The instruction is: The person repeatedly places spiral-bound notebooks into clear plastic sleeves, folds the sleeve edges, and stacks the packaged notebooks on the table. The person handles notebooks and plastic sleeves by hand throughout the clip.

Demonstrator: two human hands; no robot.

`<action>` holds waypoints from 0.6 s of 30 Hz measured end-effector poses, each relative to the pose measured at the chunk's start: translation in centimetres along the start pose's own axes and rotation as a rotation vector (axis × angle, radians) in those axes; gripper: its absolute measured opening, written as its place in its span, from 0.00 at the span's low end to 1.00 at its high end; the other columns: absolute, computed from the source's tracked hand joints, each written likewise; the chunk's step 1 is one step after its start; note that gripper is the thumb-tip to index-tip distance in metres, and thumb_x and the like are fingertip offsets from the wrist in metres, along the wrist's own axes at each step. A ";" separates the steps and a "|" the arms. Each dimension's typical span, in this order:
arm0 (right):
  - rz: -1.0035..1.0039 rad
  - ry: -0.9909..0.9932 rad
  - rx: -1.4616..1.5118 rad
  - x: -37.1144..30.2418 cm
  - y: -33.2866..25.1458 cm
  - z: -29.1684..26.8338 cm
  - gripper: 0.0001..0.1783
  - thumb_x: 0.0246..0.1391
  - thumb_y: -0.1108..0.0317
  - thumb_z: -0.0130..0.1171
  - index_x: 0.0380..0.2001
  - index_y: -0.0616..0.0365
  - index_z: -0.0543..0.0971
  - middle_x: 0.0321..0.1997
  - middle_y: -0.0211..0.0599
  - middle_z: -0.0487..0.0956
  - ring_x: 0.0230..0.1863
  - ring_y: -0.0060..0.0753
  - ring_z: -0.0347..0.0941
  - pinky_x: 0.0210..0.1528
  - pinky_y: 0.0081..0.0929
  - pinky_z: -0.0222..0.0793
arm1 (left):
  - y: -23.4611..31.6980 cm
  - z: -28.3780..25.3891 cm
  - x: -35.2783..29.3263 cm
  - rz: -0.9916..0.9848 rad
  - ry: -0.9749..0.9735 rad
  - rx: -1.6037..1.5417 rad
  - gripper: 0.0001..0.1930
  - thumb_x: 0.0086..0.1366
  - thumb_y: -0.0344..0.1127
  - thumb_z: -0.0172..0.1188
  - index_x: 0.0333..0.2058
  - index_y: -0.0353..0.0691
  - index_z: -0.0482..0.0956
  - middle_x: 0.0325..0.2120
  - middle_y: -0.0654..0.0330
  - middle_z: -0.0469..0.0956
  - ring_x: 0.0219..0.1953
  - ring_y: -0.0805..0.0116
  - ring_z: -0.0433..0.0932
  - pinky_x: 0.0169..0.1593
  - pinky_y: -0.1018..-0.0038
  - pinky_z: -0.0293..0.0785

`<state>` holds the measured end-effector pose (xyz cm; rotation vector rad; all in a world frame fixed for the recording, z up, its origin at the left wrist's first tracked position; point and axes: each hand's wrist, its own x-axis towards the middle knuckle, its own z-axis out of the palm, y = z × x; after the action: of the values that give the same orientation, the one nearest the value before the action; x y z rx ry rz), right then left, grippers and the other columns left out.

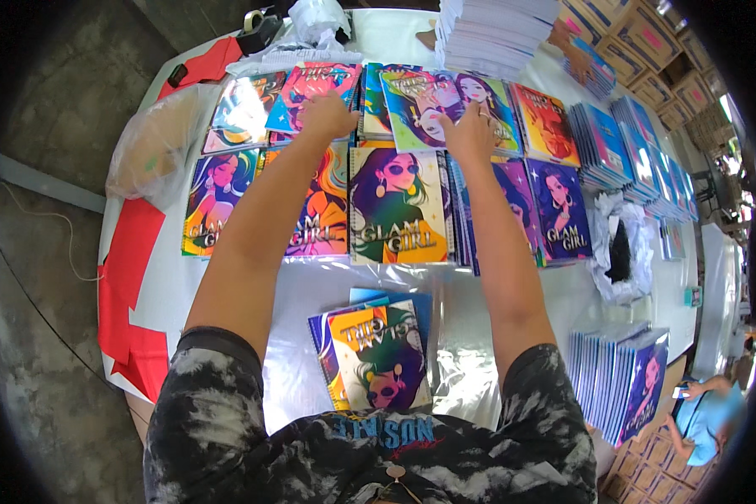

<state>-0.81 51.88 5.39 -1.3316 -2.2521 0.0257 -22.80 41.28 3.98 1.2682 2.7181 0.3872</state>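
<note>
Notebooks with bright illustrated covers lie in two rows across the white plastic-covered table (227, 294), and we are reaching over the near row to the far one. Our left hand (328, 113) rests palm down on the pink-and-blue spiral notebook (315, 84) in the far row, fingers spread flat and not curled round anything. Our right hand (470, 130) presses on the green-and-purple spiral notebook (420, 109) just to the right of it, fingers extended over its cover; whether the fingertips hook its far edge we cannot tell.

We judge the main risk to be sliding: the covers look glossy and overlap one another, so a push from either palm could shift a neighbour out of line or drag two books together. Both forearms pass low over the near row, and a dropped elbow could knock the dark-haired sunglasses notebook (399, 206) or the orange one (319, 210) askew.

Close to our body lies a small pile of spiral notebooks (374, 353), upside down to us. A tall stack of white-edged books (491, 34) stands at the far edge, near the right hand. Blue upright notebooks (617, 143) crowd the right side, crumpled clear plastic wrapping (617, 248) lies beside them, and a clear bag (151, 147) sits at the left. Another person in a blue top (710, 412) is at the lower right, well apart.
</note>
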 end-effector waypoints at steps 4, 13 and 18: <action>0.245 -0.505 0.075 3.4 -0.9 1.3 0.45 0.40 0.50 0.66 0.55 0.67 0.60 0.53 0.58 0.69 0.54 0.52 0.67 0.55 0.43 0.61 | 1.4 -0.9 0.9 0.109 -0.175 0.159 0.35 0.52 0.48 0.59 0.49 0.24 0.63 0.41 0.39 0.74 0.44 0.46 0.75 0.45 0.60 0.72; 0.115 -0.035 1.152 -3.0 4.0 -13.3 0.25 0.54 0.64 0.56 0.52 0.66 0.67 0.49 0.40 0.73 0.47 0.33 0.70 0.53 0.30 0.63 | -1.1 -10.6 -13.9 0.421 0.436 -0.990 0.09 0.60 0.29 0.47 0.38 0.34 0.73 0.30 0.60 0.77 0.29 0.76 0.72 0.34 0.79 0.68; 0.275 -0.182 1.731 -11.7 7.5 -16.9 0.26 0.61 0.60 0.45 0.58 0.62 0.59 0.54 0.42 0.69 0.53 0.34 0.68 0.56 0.34 0.64 | -6.2 1.5 -35.5 0.446 -0.012 0.012 0.26 0.61 0.46 0.47 0.56 0.43 0.64 0.50 0.49 0.69 0.49 0.47 0.67 0.49 0.52 0.60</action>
<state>17.26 42.09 13.02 -0.5277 -1.1848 1.7307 -4.27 10.54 0.78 1.8724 2.4106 0.3993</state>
